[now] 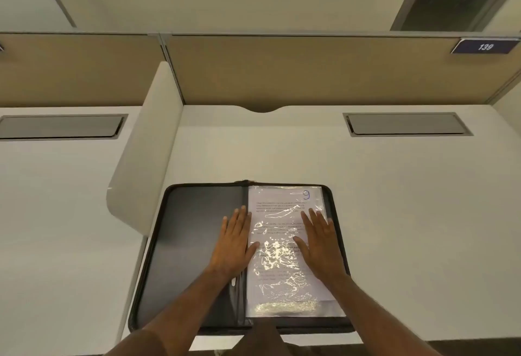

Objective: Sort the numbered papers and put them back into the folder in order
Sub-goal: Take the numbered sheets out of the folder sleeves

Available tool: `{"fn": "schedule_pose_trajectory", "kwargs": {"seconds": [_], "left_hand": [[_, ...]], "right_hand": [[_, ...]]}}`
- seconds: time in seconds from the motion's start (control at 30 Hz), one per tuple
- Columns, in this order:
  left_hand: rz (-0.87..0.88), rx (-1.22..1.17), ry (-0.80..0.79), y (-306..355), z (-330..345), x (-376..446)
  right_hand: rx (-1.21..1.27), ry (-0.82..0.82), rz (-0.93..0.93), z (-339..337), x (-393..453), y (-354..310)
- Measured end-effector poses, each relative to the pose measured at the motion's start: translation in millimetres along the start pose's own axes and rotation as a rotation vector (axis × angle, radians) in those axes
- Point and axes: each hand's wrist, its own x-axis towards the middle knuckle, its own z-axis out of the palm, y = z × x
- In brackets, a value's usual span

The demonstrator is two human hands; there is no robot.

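black zip folder [194, 243] is lying open on the near desk [408, 200]; you are pressing your left hand [235, 245], fingers straight, along its spine, and your right hand [320, 245] is resting flat on the sleeved paper [282, 271] marked 9, filling the right half.

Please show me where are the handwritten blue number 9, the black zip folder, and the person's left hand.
Handwritten blue number 9 [306, 194]: head view, on the digit's loop.
Black zip folder [197, 223]: head view, on the bare inner left cover.
Left hand [235, 241]: head view, on the back of the hand, lying flat.
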Motion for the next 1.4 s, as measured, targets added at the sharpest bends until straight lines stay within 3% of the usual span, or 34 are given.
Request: {"fn": "schedule_pose_trajectory", "kwargs": {"seconds": [0.43, 1.13, 1.4], "left_hand": [[-0.064, 0.06, -0.105, 2, 10, -2], [-0.047, 0.011, -0.067, -4, 0, 28], [0.145, -0.131, 0.025, 7, -2, 12]], "right_hand": [[-0.088, -0.145, 0.019, 14, -5, 8], [0.061, -0.126, 0.009, 8, 25, 17], [0.204, 0.009, 0.103, -9, 9, 4]]}}
